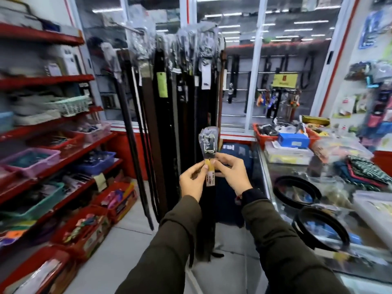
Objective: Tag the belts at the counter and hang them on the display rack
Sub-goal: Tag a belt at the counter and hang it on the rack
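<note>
I hold a dark belt upright in front of me, its plastic-wrapped buckle on top and the strap hanging down toward the floor. A yellow tag sits just below the buckle. My left hand pinches the tag's left edge, and my right hand grips the belt at the tag from the right. Behind them stands the display rack, crowded with several hanging belts in wrapped buckles. Two coiled black belts lie on the glass counter to my right.
Red shelves with coloured baskets run along the left, and red crates of goods stand on the floor below. The counter's far end holds a red tray, a blue box and folded cloths. A tiled aisle leads to the rack.
</note>
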The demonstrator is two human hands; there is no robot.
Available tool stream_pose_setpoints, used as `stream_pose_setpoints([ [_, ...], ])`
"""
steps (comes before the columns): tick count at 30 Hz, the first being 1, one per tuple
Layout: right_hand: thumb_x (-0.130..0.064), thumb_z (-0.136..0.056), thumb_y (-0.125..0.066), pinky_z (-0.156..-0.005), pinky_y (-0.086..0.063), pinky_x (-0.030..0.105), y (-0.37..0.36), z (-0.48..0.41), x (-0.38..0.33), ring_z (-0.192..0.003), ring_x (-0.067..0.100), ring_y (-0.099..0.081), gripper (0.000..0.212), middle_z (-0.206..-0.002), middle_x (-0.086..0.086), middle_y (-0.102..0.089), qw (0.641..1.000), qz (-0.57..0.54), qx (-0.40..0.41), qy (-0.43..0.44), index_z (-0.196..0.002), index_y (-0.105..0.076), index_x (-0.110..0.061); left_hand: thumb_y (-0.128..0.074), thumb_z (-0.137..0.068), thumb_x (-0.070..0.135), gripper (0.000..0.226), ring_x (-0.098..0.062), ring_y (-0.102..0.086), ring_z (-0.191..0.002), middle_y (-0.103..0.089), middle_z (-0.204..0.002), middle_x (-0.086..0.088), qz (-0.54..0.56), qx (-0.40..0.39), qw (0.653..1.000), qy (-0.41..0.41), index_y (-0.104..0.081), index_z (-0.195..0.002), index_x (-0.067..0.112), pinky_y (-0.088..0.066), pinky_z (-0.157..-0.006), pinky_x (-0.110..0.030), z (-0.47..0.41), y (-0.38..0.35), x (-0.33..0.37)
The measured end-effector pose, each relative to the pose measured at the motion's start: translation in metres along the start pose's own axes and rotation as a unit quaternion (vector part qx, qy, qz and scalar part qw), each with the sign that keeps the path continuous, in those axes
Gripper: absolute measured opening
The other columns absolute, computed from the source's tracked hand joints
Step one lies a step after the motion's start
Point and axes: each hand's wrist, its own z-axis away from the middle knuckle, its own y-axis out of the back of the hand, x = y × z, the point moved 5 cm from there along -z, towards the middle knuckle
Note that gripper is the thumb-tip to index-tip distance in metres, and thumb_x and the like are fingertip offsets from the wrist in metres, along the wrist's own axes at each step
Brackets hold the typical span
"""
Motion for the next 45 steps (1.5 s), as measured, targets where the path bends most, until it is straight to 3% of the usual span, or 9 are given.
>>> stream_pose_setpoints([
  [2,-0.011,-0.090,-0.066,-0.067,-0.058,0.018,-0.017,-0.005,-0.020,-0.093,0.014,-0.070,0.037,-0.102,0.006,-0.071,0.999,-0.028,-0.023,0.009,-0.127,-0.062,-0.007,-0.071,-0.090,0.015,0.028,-0.025,-0.071,-0.108,-0.076,-0.110,-0.012,0.004,0.005,1.000,-0.011,-0.074,-0.116,0.006,-0.054,-0.102,-0.046,-0.014,0.014,0.017],
  [5,-0.009,-0.091,-0.065,-0.067,-0.059,0.018,-0.044,-0.015,-0.049,-0.083,0.005,-0.071,0.038,-0.101,0.009,-0.073,0.996,-0.074,-0.052,0.019,-0.129,-0.059,-0.009,-0.072,-0.089,0.017,0.027,-0.026,-0.071,-0.110,-0.078,-0.107,-0.008,-0.001,0.010,0.999,-0.038,-0.075,-0.115,0.008,-0.054,-0.101,-0.050,-0.030,0.032,0.050],
  [12,-0.007,-0.090,-0.065,-0.075,-0.062,0.026,-0.100,-0.046,-0.115,-0.096,0.026,-0.070,0.042,-0.115,0.025,-0.070,0.985,-0.132,-0.087,0.068,-0.131,-0.058,-0.001,-0.066,-0.094,0.015,0.029,-0.025,-0.072,-0.105,-0.075,-0.108,-0.010,0.012,0.011,0.995,-0.098,-0.070,-0.121,0.004,-0.062,-0.085,-0.032,-0.061,0.067,0.137],
  [16,-0.001,-0.089,-0.065,-0.069,-0.062,0.026,-0.131,-0.060,-0.157,-0.076,0.011,-0.074,0.040,-0.103,0.022,-0.071,0.975,-0.172,-0.109,0.090,-0.128,-0.059,0.005,-0.067,-0.093,0.021,0.027,-0.021,-0.072,-0.100,-0.077,-0.105,-0.011,0.013,0.046,0.990,-0.131,-0.074,-0.114,0.005,-0.062,-0.074,-0.025,-0.084,0.088,0.184],
  [19,0.003,-0.089,-0.062,-0.067,-0.061,0.026,-0.154,-0.070,-0.185,-0.065,0.004,-0.072,0.038,-0.104,0.020,-0.070,0.967,-0.200,-0.119,0.102,-0.126,-0.058,0.009,-0.076,-0.086,0.027,0.022,-0.019,-0.073,-0.099,-0.079,-0.098,-0.005,0.002,0.091,0.981,-0.172,-0.079,-0.101,0.012,-0.060,-0.087,-0.035,-0.099,0.104,0.219],
  [24,-0.003,-0.089,-0.065,-0.069,-0.062,0.029,-0.185,-0.090,-0.226,-0.088,0.027,-0.070,0.041,-0.114,0.027,-0.069,0.965,-0.212,-0.106,0.117,-0.129,-0.058,0.004,-0.078,-0.083,0.031,0.021,-0.022,-0.075,-0.098,-0.080,-0.095,-0.007,-0.017,0.132,0.967,-0.219,-0.080,-0.096,0.015,-0.059,-0.094,-0.046,-0.119,0.121,0.270],
  [30,-0.020,-0.088,-0.070,-0.060,-0.059,0.029,-0.199,-0.106,-0.251,-0.085,0.025,-0.073,0.034,-0.105,0.017,-0.075,0.972,-0.179,-0.080,0.127,-0.117,-0.070,-0.003,-0.082,-0.070,0.045,0.018,-0.024,-0.077,-0.091,-0.081,-0.087,-0.005,-0.011,0.154,0.966,-0.205,-0.081,-0.078,0.028,-0.061,-0.090,-0.047,-0.137,0.126,0.298],
  [38,-0.016,-0.086,-0.072,-0.059,-0.060,0.030,-0.202,-0.110,-0.249,-0.074,0.023,-0.072,0.031,-0.095,0.016,-0.075,0.979,-0.151,-0.072,0.114,-0.113,-0.071,-0.001,-0.082,-0.079,0.029,0.030,-0.034,-0.076,-0.091,-0.079,-0.093,-0.017,0.050,0.150,0.975,-0.153,-0.079,-0.099,0.007,-0.063,-0.080,-0.045,-0.140,0.128,0.287],
  [45,-0.014,-0.087,-0.070,-0.055,-0.058,0.027,-0.203,-0.117,-0.258,-0.067,0.020,-0.071,0.024,-0.095,0.018,-0.075,0.984,-0.123,-0.055,0.118,-0.105,-0.074,0.001,-0.080,-0.081,0.024,0.030,-0.023,-0.072,-0.073,-0.078,-0.094,-0.019,0.070,0.148,0.977,-0.134,-0.077,-0.101,0.002,-0.055,-0.052,-0.022,-0.147,0.126,0.292],
])
